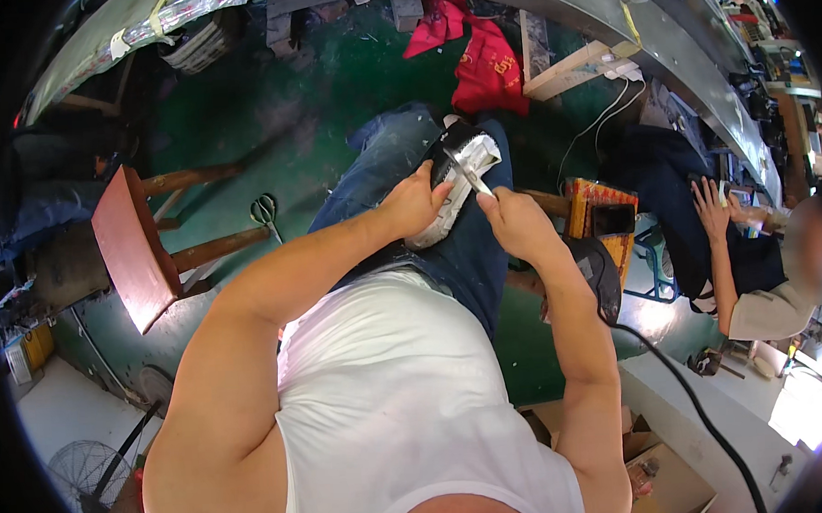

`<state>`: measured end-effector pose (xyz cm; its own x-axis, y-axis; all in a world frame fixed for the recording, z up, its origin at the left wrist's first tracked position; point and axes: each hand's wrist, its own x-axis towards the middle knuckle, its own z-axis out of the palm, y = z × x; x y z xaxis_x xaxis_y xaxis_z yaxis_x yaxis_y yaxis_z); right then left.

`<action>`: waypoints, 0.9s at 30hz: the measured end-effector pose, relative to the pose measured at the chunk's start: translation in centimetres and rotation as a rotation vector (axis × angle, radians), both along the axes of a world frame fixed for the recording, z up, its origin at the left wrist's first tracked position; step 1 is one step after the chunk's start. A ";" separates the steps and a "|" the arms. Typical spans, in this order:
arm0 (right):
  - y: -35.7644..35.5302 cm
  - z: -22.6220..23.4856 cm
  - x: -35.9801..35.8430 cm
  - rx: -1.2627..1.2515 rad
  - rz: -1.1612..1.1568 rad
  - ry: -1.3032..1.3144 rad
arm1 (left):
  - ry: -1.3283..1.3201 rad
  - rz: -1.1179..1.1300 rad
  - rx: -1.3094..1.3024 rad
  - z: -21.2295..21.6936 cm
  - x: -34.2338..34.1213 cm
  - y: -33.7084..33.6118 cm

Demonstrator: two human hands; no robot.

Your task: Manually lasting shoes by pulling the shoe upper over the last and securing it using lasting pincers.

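A black and whitish shoe (442, 220) lies on my lap across my jeans, with its pale underside facing up. My left hand (415, 201) grips its left side, with fingers and thumb curled on it. My right hand (517, 220) is closed around a slim, shiny metal hand tool (470, 176). The tool's end touches or hovers just over the shoe's far part; I cannot tell which. Its exact kind is too small to make out.
To the left stands a wooden stool (133, 246) on its side, near scissors (264, 211) on the green floor. Red cloth (487, 65) lies ahead. A dark phone (613, 218) rests on a patterned box at right. Another person's hand (711, 207) is farther right. A black cable (687, 382) runs behind my right arm.
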<state>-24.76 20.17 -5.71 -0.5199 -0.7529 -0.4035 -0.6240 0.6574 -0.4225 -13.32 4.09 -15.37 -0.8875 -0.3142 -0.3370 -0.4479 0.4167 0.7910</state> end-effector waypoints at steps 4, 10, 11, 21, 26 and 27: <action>0.3 -1.3 1.6 -0.070 -0.042 0.053 | 0.015 -0.051 0.032 0.4 0.3 -0.4; 0.8 -2.0 1.9 -0.058 -0.031 0.030 | -0.044 -0.126 0.098 0.0 0.0 -1.2; 1.0 -2.2 2.0 0.044 -0.042 0.015 | -0.053 -0.131 0.123 -0.3 0.0 -1.3; 2.9 -2.5 1.6 0.053 -0.151 -0.134 | -0.195 -0.075 0.216 2.0 -0.7 -1.6; 3.8 -5.5 0.7 -0.536 -0.847 -0.598 | -0.310 -0.036 0.343 5.4 -2.7 -2.6; 3.4 -5.3 0.3 -0.602 -0.908 -0.652 | -0.304 -0.085 0.416 5.7 -2.9 -3.1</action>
<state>-24.42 23.54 -11.03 -0.7779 -0.3840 -0.4974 0.3844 0.3355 -0.8601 -16.21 0.99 -9.69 -0.7466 -0.0303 -0.6646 -0.6615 0.1399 0.7368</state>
